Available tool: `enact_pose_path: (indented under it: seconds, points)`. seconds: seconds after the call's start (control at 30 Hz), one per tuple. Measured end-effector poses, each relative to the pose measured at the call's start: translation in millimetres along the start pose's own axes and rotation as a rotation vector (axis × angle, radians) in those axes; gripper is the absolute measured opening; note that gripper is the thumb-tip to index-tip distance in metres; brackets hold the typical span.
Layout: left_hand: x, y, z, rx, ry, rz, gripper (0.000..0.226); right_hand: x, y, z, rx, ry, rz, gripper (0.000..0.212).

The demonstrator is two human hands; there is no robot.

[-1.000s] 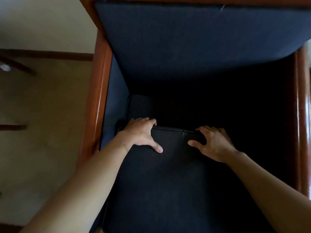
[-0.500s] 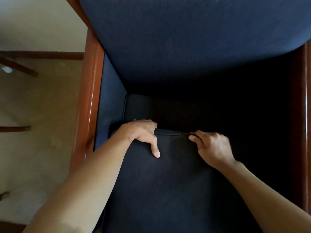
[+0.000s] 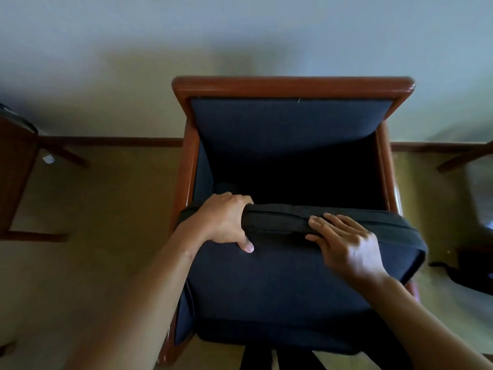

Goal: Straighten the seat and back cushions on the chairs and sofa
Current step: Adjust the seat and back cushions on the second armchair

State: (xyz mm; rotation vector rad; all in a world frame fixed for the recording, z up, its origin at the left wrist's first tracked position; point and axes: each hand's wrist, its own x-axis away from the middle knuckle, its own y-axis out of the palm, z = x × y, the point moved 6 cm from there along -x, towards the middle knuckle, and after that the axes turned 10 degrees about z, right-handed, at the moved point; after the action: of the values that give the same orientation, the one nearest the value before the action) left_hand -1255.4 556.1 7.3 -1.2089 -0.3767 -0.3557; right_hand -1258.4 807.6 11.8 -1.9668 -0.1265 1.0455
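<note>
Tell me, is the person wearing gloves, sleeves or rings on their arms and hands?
No. The left hand and right hand are bare, with no gloves, rings or watch showing. Both forearms are bare too, with no sleeve in view. The fingernails look short and unpainted.

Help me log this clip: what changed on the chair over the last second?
The seat cushion has come up and forward out of the chair, rear edge raised. The left hand now grips that edge; the right hand lies over it. The back cushion stayed put.

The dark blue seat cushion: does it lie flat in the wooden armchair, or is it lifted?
Lifted. The dark blue seat cushion's rear edge is raised, gripped by left hand.
</note>
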Motion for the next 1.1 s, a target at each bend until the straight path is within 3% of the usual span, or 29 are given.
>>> enact_pose_path:
  seconds: [0.17,0.33,0.4,0.5,0.6,0.77,0.93,1.1]
  points:
    - [51.3,-21.0,29.2,-0.188,0.112,0.249,0.098,12.1,-54.8,-31.7,0.066,-0.056,0.057,0.024]
    - [99.2,18.1,20.6,-0.162,0.084,0.392,0.104,42.4,-61.9,-63.6,0.075,-0.126,-0.123,0.036]
    - [115.3,28.2,10.5,-0.149,0.096,0.456,0.113,35.2,-55.7,-72.3,0.047,-0.056,-0.279,0.057]
    - [131.1,33.2,7.5,-0.21,0.111,0.393,0.124,28.3,-34.5,-72.9,0.158,0.046,-0.627,0.115]
    - [143.9,29.9,-11.1,-0.19,0.006,0.323,0.134,24.0,-21.3,-75.6,0.235,0.092,-0.711,0.14]
    - [171.6,35.8,-57.0,0.426,-0.202,0.362,0.145,25.9,-26.5,-82.2,0.227,0.126,-0.602,0.116]
    - [185.4,44.7,-59.7,0.583,-0.28,0.479,0.114,37.6,-41.4,-86.9,0.152,0.163,-0.541,0.099]
    - [195.6,1.5,-27.1,0.648,-0.139,0.612,0.106,20.5,-76.7,-68.9,0.076,0.21,-0.436,0.093]
